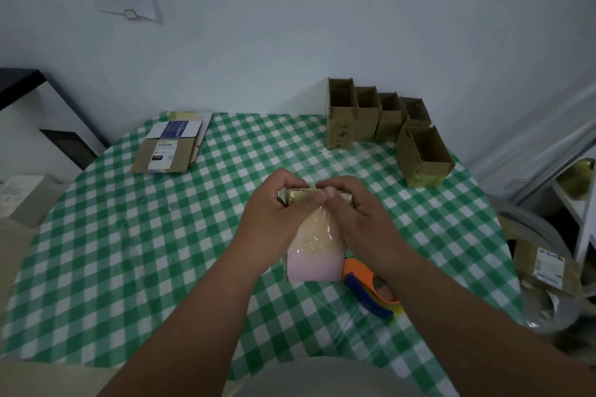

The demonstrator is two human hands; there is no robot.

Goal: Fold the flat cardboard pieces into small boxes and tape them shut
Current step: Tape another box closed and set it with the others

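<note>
Cardboard, small and brown — the half-taped box (314, 203) sat mid-table, toward the near edge; left hand (277, 203) and right hand (351, 206) gripped its top, thumbs pressing clear tape (317, 229) down — likely sealing.

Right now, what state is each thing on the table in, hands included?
Box in hand: held upright off the table, tape over its top and down its front.
Left hand: grips the box's top left.
Right hand: pinches the tape at the box's top.
Tape dispenser: lying on the tablecloth, untouched.
Folded boxes: lined up at the back right, open ends facing the camera.
Flat cardboard: stacked unfolded, back left.
</note>
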